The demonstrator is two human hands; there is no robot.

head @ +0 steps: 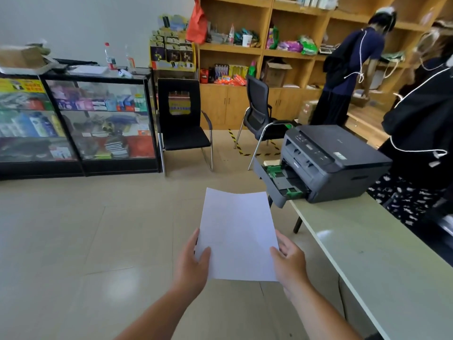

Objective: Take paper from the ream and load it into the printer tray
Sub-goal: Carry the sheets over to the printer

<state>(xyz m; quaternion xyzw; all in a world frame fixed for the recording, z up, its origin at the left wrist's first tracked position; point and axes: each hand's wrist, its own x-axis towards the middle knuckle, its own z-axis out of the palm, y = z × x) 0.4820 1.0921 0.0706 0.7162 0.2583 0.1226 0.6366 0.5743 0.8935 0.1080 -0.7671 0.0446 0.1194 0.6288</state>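
Observation:
I hold white paper (pixel 237 231) flat in front of me over the floor, its long side pointing away. My left hand (pixel 193 263) grips its near left edge and my right hand (pixel 289 261) grips its near right edge. A dark grey printer (pixel 335 163) stands on the far end of a pale green table (pixel 382 261) to my right. Its paper tray (pixel 272 182) is pulled out past the table's end, showing green guides inside. The tray lies beyond and to the right of the paper. No ream is in view.
Two black chairs (pixel 181 128) (pixel 259 111) stand behind the tiled floor (pixel 85 241). A glass display cabinet (pixel 78 119) fills the left and wooden shelves (pixel 269 45) the back. Two people (pixel 348 69) (pixel 421 133) stand at the right, one close behind the printer.

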